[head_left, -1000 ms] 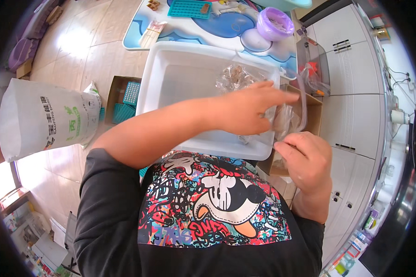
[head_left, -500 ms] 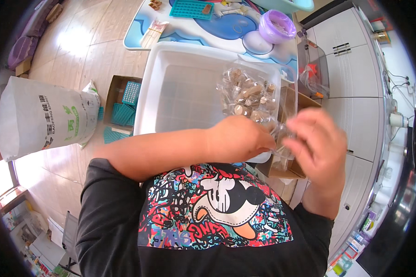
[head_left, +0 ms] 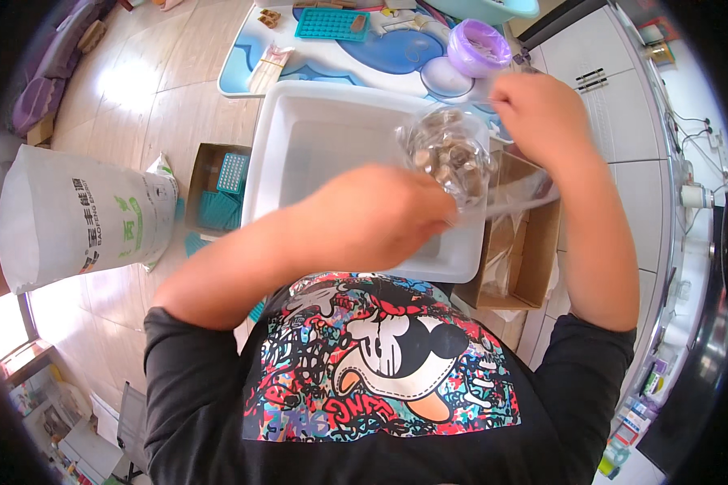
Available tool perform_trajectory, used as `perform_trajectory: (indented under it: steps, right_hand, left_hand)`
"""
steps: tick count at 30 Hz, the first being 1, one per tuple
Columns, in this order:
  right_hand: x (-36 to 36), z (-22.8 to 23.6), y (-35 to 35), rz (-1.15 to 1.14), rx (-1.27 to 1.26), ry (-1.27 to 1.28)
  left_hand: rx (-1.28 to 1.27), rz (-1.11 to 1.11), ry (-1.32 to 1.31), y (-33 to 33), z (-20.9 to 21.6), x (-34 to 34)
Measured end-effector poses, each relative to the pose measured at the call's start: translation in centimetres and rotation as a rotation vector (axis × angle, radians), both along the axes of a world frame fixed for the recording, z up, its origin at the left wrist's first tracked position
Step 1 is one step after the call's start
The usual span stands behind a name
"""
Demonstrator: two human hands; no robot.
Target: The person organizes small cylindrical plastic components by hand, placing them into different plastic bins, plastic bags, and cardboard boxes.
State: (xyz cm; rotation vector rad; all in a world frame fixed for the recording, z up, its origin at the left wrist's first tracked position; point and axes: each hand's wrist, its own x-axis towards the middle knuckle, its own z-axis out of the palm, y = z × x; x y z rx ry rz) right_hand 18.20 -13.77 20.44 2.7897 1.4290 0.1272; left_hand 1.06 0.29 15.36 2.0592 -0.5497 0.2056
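A clear plastic bag [head_left: 451, 158] holding several small brown and tan pieces, whose kind I cannot make out, is over the right part of a white plastic tub [head_left: 272, 153]. My left hand [head_left: 392, 217] is closed at the near side of the bag, its knuckles slightly blurred. Beyond the bag, to the right, my right hand [head_left: 544, 117] is raised and closed on the bag's far edge. Between the two hands the bag's mouth is stretched wide, with loose film trailing over the tub's right rim.
Right of the tub stands an open cardboard box [head_left: 519, 301] with clear film inside. Another cardboard box [head_left: 194, 190] at left holds teal trays [head_left: 218, 208], near a white sack [head_left: 73, 218]. The patterned table [head_left: 319, 65] behind bears a purple bowl [head_left: 473, 61] and teal mould [head_left: 325, 24].
My right hand has moved up and away from my left, spreading the bag's mouth. My left hand has shifted slightly left and nearer the tub's middle. The brown pieces are bunched together more.
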Motion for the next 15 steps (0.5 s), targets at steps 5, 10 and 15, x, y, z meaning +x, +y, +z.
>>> perform_trajectory:
  steps: [5, 10, 15]
  right_hand:
    - [-4.6, 2.4, -5.7, -0.255, -0.032, 0.329]
    - [-11.4, -3.1, -9.1, -0.24, -0.189, 0.374]
    - [-13.9, -2.1, -6.8, -0.053, 0.014, 0.209]
  left_hand:
    - [0.227, 0.0, 0.041, 5.3, 4.2, -3.8]
    - [0.501, -0.069, 0.15, 5.0, 1.7, -7.6]
    - [0.507, -0.049, 0.087, 3.7, 0.4, -9.2]
